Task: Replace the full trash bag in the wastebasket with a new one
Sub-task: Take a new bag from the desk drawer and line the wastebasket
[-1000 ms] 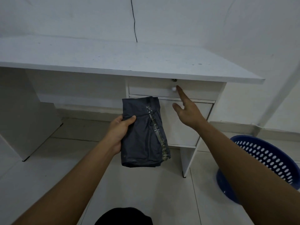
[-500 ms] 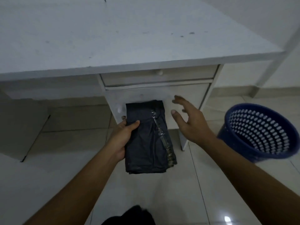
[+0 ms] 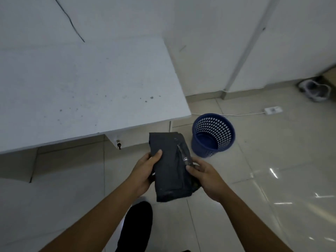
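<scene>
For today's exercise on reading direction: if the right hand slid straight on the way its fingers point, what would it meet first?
The right hand points leftward across the folded trash bags it already grips; past them, probably the left hand, though depth is unclear.

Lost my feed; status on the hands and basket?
Left hand and right hand both grip folded dark plastic bag pack. Blue perforated wastebasket empty, unlined. Nothing blocking.

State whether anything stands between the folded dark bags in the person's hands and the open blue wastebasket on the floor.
Nothing visible does. The folded dark bags are held in the left hand and right hand, and only bare floor separates them from the blue wastebasket, whose mouth looks open and empty.
</scene>
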{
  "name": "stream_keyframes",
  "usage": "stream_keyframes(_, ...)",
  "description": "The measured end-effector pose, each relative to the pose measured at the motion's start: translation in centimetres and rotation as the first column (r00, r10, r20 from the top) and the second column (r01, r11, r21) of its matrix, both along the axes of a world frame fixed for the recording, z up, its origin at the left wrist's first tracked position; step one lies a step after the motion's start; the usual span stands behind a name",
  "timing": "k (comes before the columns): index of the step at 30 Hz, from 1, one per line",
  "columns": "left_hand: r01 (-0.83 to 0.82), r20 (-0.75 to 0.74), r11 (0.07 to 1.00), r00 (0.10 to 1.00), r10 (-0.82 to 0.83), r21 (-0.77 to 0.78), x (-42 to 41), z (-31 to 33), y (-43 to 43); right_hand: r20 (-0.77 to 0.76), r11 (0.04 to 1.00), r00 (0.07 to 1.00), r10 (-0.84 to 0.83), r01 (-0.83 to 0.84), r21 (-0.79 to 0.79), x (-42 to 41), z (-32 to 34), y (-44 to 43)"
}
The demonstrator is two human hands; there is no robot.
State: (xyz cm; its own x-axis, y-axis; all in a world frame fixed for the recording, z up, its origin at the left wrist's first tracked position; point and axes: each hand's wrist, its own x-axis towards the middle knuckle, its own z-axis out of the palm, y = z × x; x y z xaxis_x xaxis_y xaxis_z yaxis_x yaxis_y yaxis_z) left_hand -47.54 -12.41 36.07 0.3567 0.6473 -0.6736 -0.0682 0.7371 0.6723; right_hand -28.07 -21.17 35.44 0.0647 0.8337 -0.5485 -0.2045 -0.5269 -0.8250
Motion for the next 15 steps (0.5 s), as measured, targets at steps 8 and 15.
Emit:
stream_keyframes(8, 0.294, 0.002, 0.955, 0.956, -0.294, 0.021, 4.9, 10.9, -9.4, 0.04, 0.966, 0.965, -0.259, 0.258, 0.029, 5.1, 9.8, -10.0)
stream_keyframes(15, 0.355, 0.054, 0.933, 0.932, -0.357, 0.052, 9.0, 11.7, -9.4, 0.063, 0.953, 0.953, -0.297, 0.3, -0.046, 8.6, 11.0, -10.3)
